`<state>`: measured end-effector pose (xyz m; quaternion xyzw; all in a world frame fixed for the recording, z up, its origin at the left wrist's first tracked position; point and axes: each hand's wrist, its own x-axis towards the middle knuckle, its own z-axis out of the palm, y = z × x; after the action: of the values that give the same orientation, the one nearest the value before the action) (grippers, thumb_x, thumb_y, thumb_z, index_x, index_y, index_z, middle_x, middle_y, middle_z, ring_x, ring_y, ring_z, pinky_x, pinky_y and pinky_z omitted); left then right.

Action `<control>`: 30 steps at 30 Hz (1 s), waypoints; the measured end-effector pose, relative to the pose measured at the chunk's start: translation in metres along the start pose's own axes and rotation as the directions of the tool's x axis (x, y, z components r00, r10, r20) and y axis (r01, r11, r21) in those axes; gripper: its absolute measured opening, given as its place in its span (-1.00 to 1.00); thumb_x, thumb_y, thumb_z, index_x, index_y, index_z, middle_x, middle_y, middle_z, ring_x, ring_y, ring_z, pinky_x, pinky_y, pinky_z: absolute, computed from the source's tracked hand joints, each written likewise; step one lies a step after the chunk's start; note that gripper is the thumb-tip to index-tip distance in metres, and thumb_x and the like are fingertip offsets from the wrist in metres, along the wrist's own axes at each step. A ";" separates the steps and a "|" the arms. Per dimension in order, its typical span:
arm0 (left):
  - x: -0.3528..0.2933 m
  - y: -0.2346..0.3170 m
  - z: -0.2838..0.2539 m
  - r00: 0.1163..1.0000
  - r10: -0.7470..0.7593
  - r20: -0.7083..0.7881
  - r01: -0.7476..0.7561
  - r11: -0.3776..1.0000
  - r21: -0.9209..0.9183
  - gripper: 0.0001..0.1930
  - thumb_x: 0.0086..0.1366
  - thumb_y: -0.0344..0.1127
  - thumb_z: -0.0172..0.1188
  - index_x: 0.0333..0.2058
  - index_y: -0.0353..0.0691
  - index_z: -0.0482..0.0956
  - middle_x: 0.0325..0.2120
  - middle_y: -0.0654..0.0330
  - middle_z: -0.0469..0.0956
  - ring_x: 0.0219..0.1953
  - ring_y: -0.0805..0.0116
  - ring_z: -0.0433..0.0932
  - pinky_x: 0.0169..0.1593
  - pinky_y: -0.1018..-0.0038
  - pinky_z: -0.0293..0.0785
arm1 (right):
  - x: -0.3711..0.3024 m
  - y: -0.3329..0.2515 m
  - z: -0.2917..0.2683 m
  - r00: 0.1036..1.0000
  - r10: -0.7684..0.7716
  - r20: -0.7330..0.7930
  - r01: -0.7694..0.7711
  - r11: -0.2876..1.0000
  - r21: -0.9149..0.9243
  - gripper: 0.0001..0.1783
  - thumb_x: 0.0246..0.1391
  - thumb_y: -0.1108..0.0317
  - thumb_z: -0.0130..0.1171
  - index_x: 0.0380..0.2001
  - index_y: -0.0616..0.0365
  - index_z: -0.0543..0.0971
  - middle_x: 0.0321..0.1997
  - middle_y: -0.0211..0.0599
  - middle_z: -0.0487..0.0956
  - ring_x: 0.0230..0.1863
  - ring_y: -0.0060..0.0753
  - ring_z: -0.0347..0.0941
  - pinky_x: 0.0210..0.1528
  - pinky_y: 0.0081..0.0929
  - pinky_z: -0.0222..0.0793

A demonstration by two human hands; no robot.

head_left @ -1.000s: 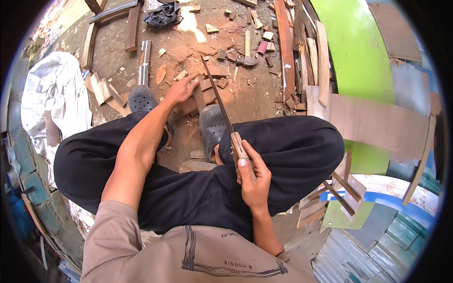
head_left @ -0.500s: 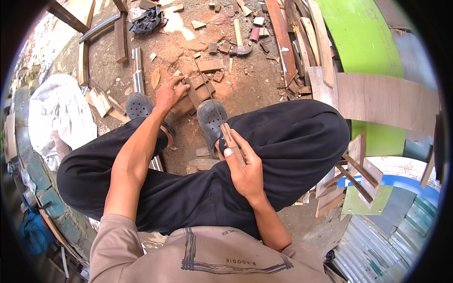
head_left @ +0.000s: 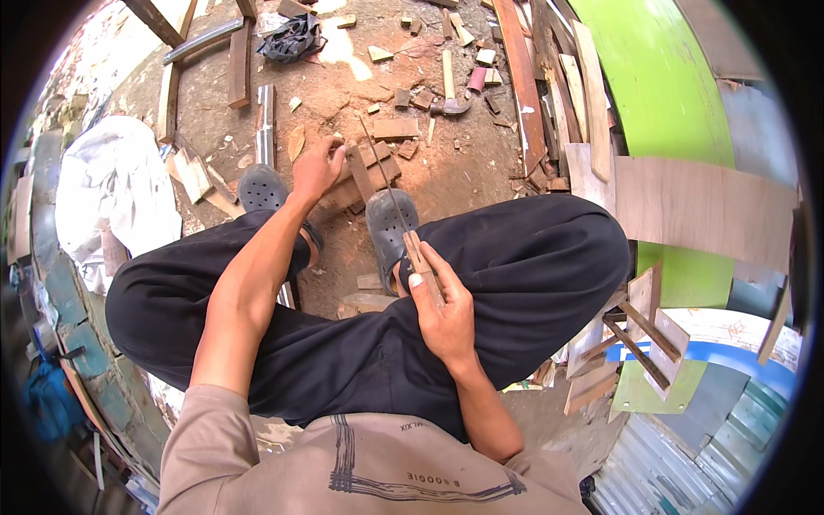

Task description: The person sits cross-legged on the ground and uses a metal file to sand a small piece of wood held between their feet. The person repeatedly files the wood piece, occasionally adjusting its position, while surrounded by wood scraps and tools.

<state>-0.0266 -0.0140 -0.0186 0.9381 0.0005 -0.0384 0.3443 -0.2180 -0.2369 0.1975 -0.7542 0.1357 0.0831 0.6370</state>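
Observation:
In my right hand (head_left: 446,318) is the wooden handle of a handsaw (head_left: 390,184), its thin blade seen edge-on and pointing away from me. The fingers are wrapped around that handle near my right knee. My left hand (head_left: 318,170) is closed at the near-left side of a short wood piece (head_left: 360,172), the fingertips on its end. That piece lies across other wood blocks (head_left: 381,161) on the ground between my feet. The blade runs just to the right of the piece; whether it touches is hard to see.
A hammer (head_left: 449,86) lies ahead among scattered offcuts. Long boards (head_left: 520,94) and a green panel (head_left: 665,77) flank the right side. On the left are a white sack (head_left: 112,193) and a metal bar (head_left: 265,124). My grey clogs (head_left: 390,223) stand either side of the blocks.
The whole view has shifted slightly. My left fingers are curled in more closely at the wood piece. My right hand keeps hold of the handsaw in nearly the same place.

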 end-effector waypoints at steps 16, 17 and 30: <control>-0.006 0.004 0.013 0.912 0.391 -0.125 -0.331 0.881 0.338 -0.80 0.26 -0.21 0.31 -0.21 -0.15 0.64 -0.13 0.25 0.54 -0.05 0.20 0.54 -0.03 0.26 0.50 | -0.001 0.006 0.000 1.000 -0.023 -0.010 0.022 0.999 -0.034 -0.47 0.30 0.30 0.16 0.23 0.42 0.45 0.18 0.13 0.59 0.26 -0.13 0.52 0.25 -0.35 0.40; -0.005 0.004 0.013 0.906 0.411 -0.102 -0.349 0.861 0.369 -0.79 0.27 -0.21 0.30 -0.20 -0.17 0.63 -0.12 0.24 0.53 -0.03 0.20 0.52 0.01 0.25 0.47 | -0.001 0.008 0.000 1.000 -0.022 -0.008 0.022 0.999 -0.045 -0.47 0.30 0.29 0.16 0.23 0.41 0.45 0.18 0.13 0.59 0.26 -0.12 0.52 0.25 -0.35 0.40; -0.008 -0.001 0.015 0.921 0.390 0.006 -0.366 0.858 0.360 -0.73 0.39 -0.21 0.14 -0.08 -0.29 0.53 0.11 0.07 0.45 0.17 0.11 0.42 0.21 0.18 0.38 | 0.002 0.007 0.002 1.000 -0.028 -0.010 0.027 0.993 -0.118 -0.47 0.31 0.26 0.17 0.22 0.41 0.47 0.16 0.13 0.61 0.21 -0.11 0.56 0.22 -0.34 0.43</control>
<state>-0.0354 -0.0225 -0.0305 0.9670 -0.1791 0.0620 0.1704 -0.2186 -0.2357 0.1901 -0.7928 0.1238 0.0778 0.5916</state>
